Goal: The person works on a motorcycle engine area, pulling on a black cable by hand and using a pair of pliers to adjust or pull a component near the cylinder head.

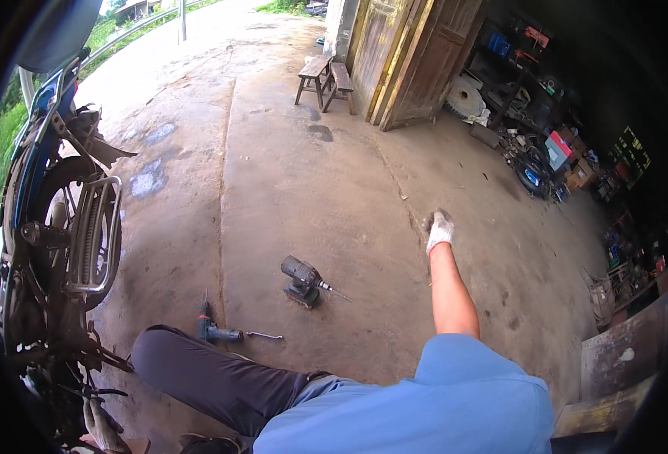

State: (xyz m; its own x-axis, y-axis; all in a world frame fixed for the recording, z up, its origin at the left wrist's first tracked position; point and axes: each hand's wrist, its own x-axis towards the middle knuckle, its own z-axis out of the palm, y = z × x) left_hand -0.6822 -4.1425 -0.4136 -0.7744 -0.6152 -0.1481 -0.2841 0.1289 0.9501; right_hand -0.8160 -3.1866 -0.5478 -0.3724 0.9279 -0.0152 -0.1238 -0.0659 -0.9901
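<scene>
My right hand [440, 229], in a white glove with a red cuff, reaches out over the concrete floor; its finger shape is unclear. My gloved left hand [103, 427] is low at the left, among dark parts of a motorbike [91, 238]; what it holds, if anything, I cannot make out. A dark cordless power tool with a long bit [303, 280] stands on the floor between my legs and my right hand. A drill [216, 329] lies beside my bent leg, with a silver wrench [264, 335] next to it.
Two wooden stools [312, 74] stand by open wooden doors [413, 49]. At the right, a dim interior holds boxes [580, 174], a round dark object [530, 170] and clutter. A wooden board [621, 348] is at the lower right. A road and railing [137, 19] show beyond.
</scene>
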